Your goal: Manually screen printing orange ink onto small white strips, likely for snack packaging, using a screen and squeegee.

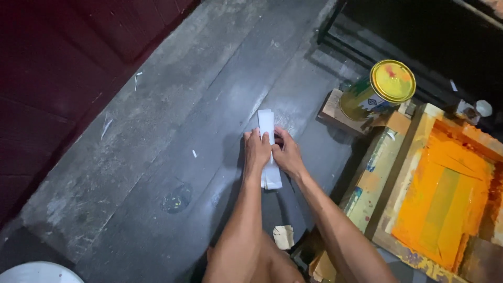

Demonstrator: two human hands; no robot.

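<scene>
A narrow white strip of paper or cloth [266, 121] lies lengthwise on the grey wooden floor [173, 131]. My left hand [257, 149] and my right hand [286, 152] press down on its middle side by side, fingers bent over it. The strip's far end sticks out beyond my fingers and its near end [271, 181] shows below my wrists. Both forearms reach in from the bottom of the view.
A yellow-lidded paint can [378, 89] sits on a wooden block at the right. A wooden frame with an orange-stained screen [445, 194] lies at the far right. A paper scrap [283, 236] lies by my knee, a white round object [36, 272] at bottom left, dark red wall [57, 68] left.
</scene>
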